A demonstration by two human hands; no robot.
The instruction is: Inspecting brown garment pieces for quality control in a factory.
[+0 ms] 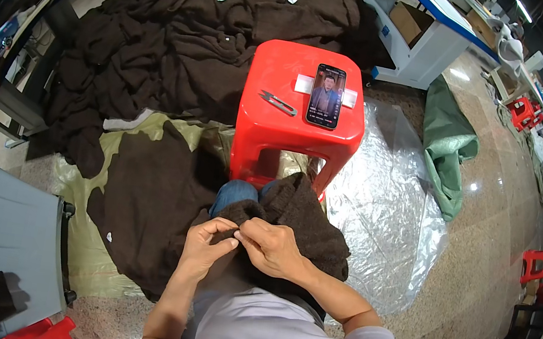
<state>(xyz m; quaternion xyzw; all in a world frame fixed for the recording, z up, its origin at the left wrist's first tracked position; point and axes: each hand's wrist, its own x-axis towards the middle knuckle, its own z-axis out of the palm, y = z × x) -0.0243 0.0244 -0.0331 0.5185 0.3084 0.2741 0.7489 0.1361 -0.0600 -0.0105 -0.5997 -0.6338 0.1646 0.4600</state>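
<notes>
A dark brown fleecy garment or cloth (306,221) lies bunched over my lap and knees. Above it my left hand (207,241) is closed in a pinch on the cloth, thumb and forefinger together. Right beside it, my right hand (270,246) is closed too, its fingertips meeting the left ones at the same spot of fabric. Whether a thread or something else small is between the fingertips is too fine to make out. In front of my knees stands a red plastic stool (270,134). On its seat rest thread snips (278,103) and a phone (326,96) with a lit screen.
A big heap of brown cloth (187,28) covers the floor ahead. Clear plastic sheeting (382,208) spreads to the right, near a green tarp (445,147). A grey wheeled bin (19,236) stands at left; a blue-and-white machine table (419,44) is at the far right.
</notes>
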